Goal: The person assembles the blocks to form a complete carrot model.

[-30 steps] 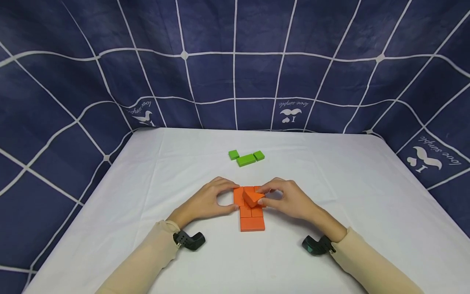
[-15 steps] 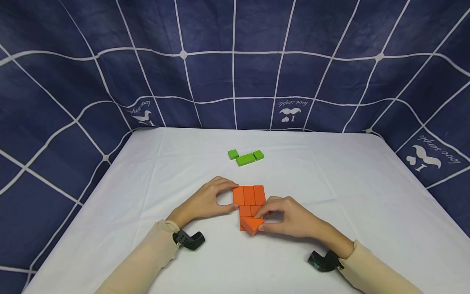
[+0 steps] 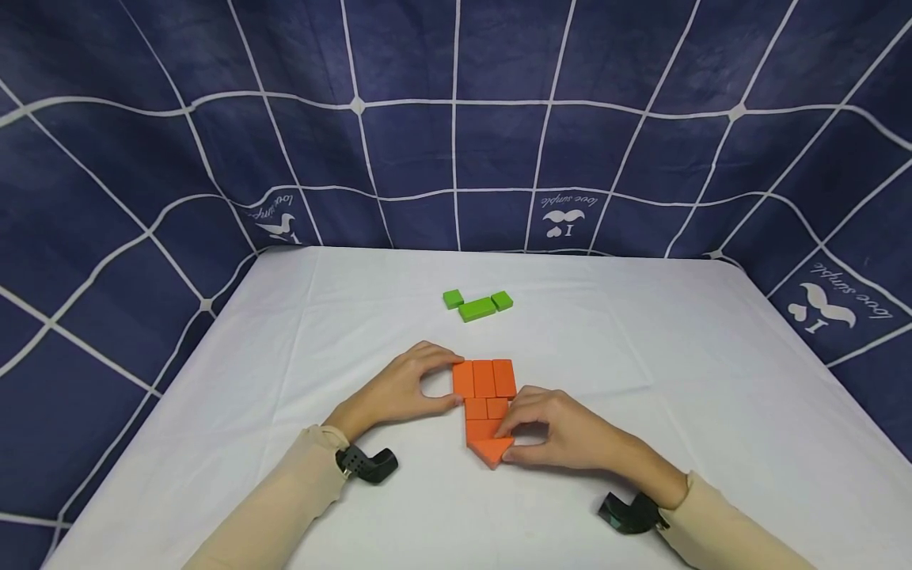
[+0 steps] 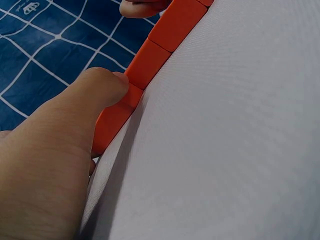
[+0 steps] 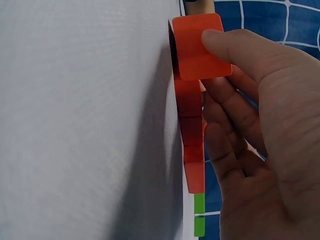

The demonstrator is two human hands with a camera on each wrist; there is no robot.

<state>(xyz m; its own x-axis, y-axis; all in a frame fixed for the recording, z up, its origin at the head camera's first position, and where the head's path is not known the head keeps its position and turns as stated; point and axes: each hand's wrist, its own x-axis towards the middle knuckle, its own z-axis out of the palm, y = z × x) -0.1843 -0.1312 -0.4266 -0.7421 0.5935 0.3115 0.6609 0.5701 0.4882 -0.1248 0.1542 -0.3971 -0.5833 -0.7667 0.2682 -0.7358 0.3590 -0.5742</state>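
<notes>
Roughly midway between the side edges of the white-covered table (image 3: 342, 317), the right hand (image 3: 570, 427) is pinching the orange triangular block (image 3: 490, 451), probably light, rigid, best gripped by flat sides, while the left hand (image 3: 402, 388) is clasping an orange rectangular block (image 3: 463, 381).

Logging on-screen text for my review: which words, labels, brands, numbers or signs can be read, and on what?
"love simple", "I", upside down with heart and moustache: navy curtain, back centre.
"love simple", "I", likewise: curtain's right side.
"love", "I": curtain's left side; second word partly lost in a fold.
White mark on the cloth, left wrist view: too blurred to read.
Orange blocks, green blocks: no text seen.
</notes>
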